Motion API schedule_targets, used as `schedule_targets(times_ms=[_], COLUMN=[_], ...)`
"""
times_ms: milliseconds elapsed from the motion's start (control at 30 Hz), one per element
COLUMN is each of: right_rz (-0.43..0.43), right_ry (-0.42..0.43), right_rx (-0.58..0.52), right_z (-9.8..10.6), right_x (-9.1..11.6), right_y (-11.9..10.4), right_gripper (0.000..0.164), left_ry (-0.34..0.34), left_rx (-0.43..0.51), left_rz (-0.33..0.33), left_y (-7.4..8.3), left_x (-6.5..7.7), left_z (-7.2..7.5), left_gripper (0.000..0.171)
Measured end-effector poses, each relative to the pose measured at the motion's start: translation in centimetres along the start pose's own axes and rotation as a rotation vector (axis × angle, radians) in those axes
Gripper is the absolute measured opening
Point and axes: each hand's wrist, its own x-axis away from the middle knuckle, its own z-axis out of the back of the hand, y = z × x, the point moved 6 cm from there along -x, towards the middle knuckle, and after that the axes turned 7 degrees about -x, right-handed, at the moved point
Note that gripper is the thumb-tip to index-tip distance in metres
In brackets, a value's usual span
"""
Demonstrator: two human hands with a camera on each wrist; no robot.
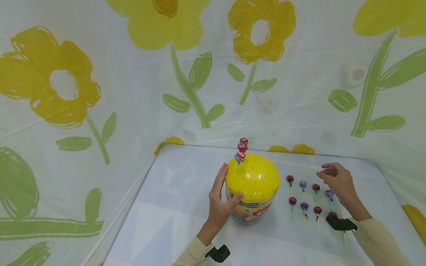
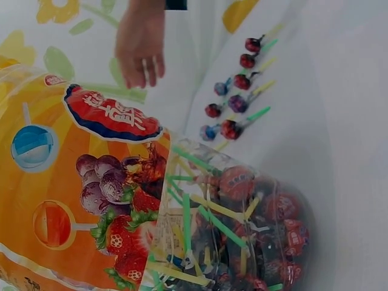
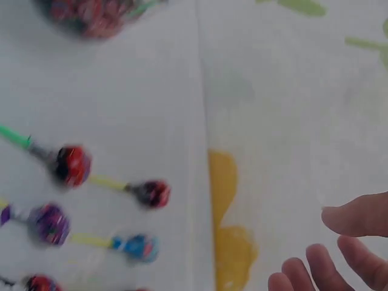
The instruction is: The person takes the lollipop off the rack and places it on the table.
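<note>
A clear jar (image 1: 250,213) full of lollipops stands on the table, topped by a domed yellow lid (image 1: 257,177) dotted with small holes. Three lollipops (image 1: 242,147) stand upright in a line at the lid's left side. My left hand (image 1: 219,208) holds the jar from the left, fingers along its side and thumb at the lid's front edge. The left wrist view shows the orange fruit label (image 2: 60,182) up close. My right hand (image 1: 341,184) hovers above the far end of the laid-out lollipops (image 1: 315,187), fingers loosely bent and nothing between them.
Several lollipops lie in two rows right of the jar, sticks toward me; my right wrist's black strap (image 1: 341,223) hides part of the near row. A white table (image 1: 159,214) carries everything. Behind it hangs a flower-printed curtain (image 1: 133,92).
</note>
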Motion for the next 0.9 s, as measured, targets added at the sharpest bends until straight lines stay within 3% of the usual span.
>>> schedule_targets(times_ms=[300, 700, 900], right_rz=[0.274, 0.457, 0.511], right_ry=[-0.036, -0.121, -0.198], right_rx=[-0.06, -0.139, -0.177], right_z=[-1.7, -3.4, -4.7], right_x=[1.7, 4.0, 4.8], right_y=[-8.1, -15.7, -19.2], right_gripper=[0.034, 0.026, 0.023], left_ry=[-0.003, 0.004, 0.007], left_rx=[-0.021, -0.017, -0.002], left_rz=[-0.003, -0.014, -0.008], left_y=[-0.1, -0.3, 3.0], left_x=[0.0, 0.0, -0.7], left_z=[0.1, 0.1, 1.0], left_gripper=[0.071, 0.071, 0.068])
